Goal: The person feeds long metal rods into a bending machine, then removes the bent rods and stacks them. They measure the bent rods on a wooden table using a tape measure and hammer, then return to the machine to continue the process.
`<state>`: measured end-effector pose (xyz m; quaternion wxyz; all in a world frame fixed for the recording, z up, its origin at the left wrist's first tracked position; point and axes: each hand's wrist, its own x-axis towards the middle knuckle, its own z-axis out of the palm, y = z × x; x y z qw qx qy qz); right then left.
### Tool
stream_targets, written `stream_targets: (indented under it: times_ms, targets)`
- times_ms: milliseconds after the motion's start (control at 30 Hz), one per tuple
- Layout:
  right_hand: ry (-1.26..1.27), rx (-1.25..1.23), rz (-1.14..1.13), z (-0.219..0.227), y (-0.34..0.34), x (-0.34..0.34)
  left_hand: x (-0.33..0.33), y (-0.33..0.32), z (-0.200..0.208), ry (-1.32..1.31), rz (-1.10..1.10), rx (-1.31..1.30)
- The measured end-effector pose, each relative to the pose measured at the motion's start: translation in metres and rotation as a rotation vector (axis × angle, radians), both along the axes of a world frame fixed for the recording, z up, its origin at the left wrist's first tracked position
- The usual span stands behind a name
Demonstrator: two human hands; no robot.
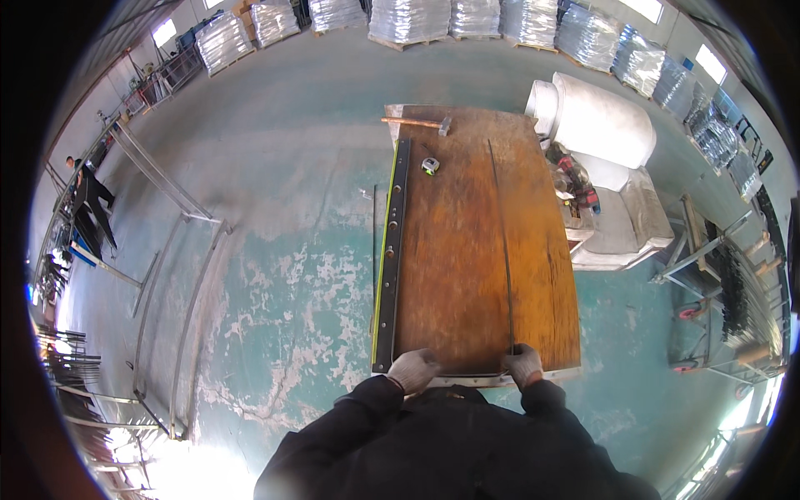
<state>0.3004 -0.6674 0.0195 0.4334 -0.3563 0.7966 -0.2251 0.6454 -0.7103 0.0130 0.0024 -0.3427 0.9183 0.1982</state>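
Note:
I stand at the near end of a long brown wooden table (467, 250). My left hand (414, 369), in a grey glove, rests closed on the near edge beside a long black metal bar (393, 250) that lies along the table's left side. My right hand (523, 364), also gloved, is closed on the near end of a thin dark metal rod (502, 242) that runs the length of the table. A tape measure (430, 166) and a wooden-handled hammer (417, 123) lie at the far end.
White rolls (600, 121) and a power tool (575, 179) sit on a stand right of the table. Bent metal tube frames (179, 275) lie on the green floor at left. Wrapped pallets (408, 18) line the back. A person (87, 196) stands far left. A metal cart (717, 283) stands at right.

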Motion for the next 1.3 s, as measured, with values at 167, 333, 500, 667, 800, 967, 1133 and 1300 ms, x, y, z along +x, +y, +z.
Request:
stream_targets:
  times_ms: [167, 333, 500, 667, 800, 967, 1133, 1300]
  targets:
    - [-0.412, -0.253, 0.334, 0.124, 0.012, 0.031, -0.058, -0.033, 0.098, 0.644, 0.405, 0.777]
    - [-0.518, -0.419, 0.367, 0.14, -0.001, 0.07, -0.074, -0.062, 0.219, 1.192, 0.626, 1.296]
    - [-0.341, -0.158, 0.401, 0.062, -0.032, 0.1, -0.032, -0.055, 0.282, 1.591, 0.455, 1.346]
    - [-1.335, 0.052, -0.121, 0.02, -0.038, 0.115, 0.001, -0.038, 0.293, 1.728, 0.284, 1.423]
    - [-0.603, -0.19, -0.316, 0.003, -0.041, 0.069, 0.034, -0.05, 0.237, 1.307, 0.769, 1.024]
    - [0.134, -0.359, -0.29, -0.037, -0.026, 0.032, 0.044, -0.034, 0.089, 0.911, 1.191, 0.891]
    - [0.355, -0.23, -0.235, -0.062, -0.015, 0.032, 0.046, -0.009, 0.004, 0.272, 1.078, 0.363]
    - [0.556, -0.376, 0.023, -0.045, -0.011, 0.017, 0.033, 0.008, -0.001, 0.202, 0.792, 0.142]
